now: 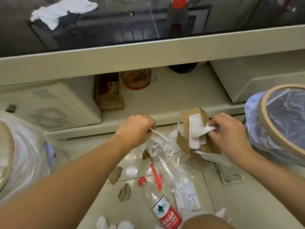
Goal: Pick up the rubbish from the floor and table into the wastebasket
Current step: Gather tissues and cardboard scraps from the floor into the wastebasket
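On floor, crumpled white paper

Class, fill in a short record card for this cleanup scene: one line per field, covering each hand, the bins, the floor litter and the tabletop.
left hand: closed on a white paper strip
right hand: gripping white tissue against torn cardboard
wastebasket: lined, on the right
second lined bin: on the left
floor: red-label bottle, clear bottle, cardboard scraps
tabletop: white paper
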